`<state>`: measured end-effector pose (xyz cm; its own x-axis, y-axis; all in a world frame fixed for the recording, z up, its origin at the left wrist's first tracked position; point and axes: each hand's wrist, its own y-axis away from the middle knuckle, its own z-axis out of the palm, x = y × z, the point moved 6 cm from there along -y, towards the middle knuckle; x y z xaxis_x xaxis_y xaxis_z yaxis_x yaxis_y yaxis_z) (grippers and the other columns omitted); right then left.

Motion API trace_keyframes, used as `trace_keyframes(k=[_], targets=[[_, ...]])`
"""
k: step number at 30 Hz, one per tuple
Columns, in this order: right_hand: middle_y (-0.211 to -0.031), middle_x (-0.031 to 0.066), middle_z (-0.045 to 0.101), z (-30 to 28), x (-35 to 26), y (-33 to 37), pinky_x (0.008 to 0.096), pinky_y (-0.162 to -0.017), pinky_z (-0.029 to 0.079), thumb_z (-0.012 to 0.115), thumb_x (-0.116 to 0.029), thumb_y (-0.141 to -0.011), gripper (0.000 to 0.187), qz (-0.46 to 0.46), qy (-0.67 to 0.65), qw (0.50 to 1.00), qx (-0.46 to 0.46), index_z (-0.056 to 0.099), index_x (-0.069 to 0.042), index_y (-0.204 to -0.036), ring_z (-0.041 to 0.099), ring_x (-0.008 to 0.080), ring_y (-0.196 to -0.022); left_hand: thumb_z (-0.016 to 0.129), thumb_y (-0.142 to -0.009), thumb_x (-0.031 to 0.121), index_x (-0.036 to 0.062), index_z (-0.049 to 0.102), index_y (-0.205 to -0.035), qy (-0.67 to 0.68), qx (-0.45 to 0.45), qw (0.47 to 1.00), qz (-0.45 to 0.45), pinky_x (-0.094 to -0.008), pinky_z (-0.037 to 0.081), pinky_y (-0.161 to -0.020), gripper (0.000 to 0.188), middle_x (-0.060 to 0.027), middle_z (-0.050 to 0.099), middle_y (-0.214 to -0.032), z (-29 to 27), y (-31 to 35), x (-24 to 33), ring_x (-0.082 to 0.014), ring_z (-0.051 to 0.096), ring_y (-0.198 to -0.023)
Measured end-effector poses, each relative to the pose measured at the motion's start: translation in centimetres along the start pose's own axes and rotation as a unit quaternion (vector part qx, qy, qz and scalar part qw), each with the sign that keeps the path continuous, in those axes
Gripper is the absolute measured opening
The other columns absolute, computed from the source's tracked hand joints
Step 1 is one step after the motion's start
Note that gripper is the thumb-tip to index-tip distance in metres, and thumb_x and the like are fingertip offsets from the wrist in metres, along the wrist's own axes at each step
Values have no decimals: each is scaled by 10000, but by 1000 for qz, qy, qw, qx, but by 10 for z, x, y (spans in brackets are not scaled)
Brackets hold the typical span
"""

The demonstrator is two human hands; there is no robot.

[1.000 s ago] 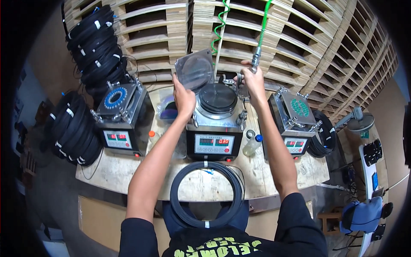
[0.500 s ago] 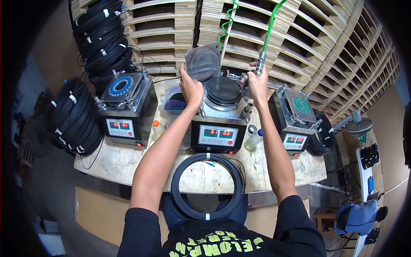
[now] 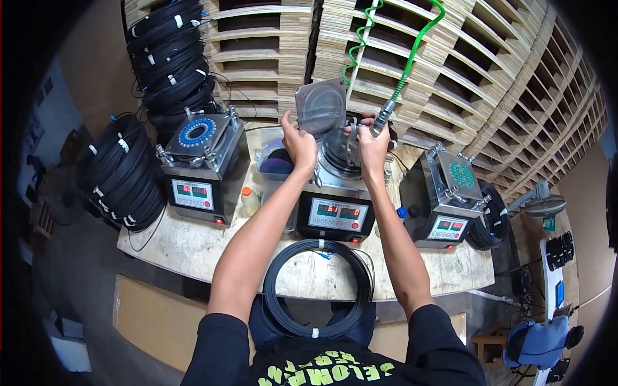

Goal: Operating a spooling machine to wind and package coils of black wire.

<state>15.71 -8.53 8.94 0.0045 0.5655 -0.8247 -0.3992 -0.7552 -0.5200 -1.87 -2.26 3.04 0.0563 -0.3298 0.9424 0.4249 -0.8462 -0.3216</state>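
Note:
My left hand grips a square grey metal plate by its lower edge and holds it tilted up above the middle machine. My right hand is closed around a metal air nozzle on a green coiled hose, pointed down at the round top of that machine. A black cable coil lies on the table edge in front of my body, between my forearms.
Two similar machines stand left and right on the wooden table. Stacks of black cable coils fill the left side. Wooden pallets rise behind. A small bottle stands by the left machine.
The view has shifted, so the machines sit lower and closer. Both hands stay at the middle machine's top, with the plate now raised more upright and the nozzle held close beside it.

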Motion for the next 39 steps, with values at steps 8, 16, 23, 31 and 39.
trace_keyframes(k=[8,16,23,31,39], targets=[[-886,66,520,36,12,26,283,-621,529,507,60,-857,240,24,-49,998,-30,484,9,-1091,633,144,-697,381,-915,1,31,453,-1283,111,71,991,9,-442,454,-934,376,-253,675,-1075,-6,-4,-13,-371,645,-1015],[-850,74,561,61,-23,-14,306,-615,523,470,61,-875,192,-64,-194,979,16,474,-31,-1044,631,181,-675,380,-959,56,32,449,-1234,68,69,995,27,-460,447,-925,285,-269,658,-1067,-9,-1,1,-395,633,-1027],[-797,67,585,41,-3,-23,273,-587,500,468,56,-872,181,-41,-81,995,46,495,-11,-1038,626,149,-656,445,-952,42,1,612,-1003,37,50,993,104,-445,478,-846,179,-197,680,-941,-10,-2,11,-373,655,-930],[-802,108,667,24,-2,-38,268,-644,495,482,61,-865,138,-131,-80,984,87,490,-19,-977,631,153,-682,470,-911,11,7,678,-894,-27,13,995,94,-433,472,-863,209,-190,669,-909,-5,-1,10,-362,632,-926],[-898,112,621,-1,-21,-35,318,-722,559,495,37,-892,140,-79,-46,994,56,548,27,-1021,710,226,-799,508,-864,-5,44,667,-972,-78,74,976,188,-444,398,-984,199,-152,570,-1066,-13,6,35,-336,530,-1088]])
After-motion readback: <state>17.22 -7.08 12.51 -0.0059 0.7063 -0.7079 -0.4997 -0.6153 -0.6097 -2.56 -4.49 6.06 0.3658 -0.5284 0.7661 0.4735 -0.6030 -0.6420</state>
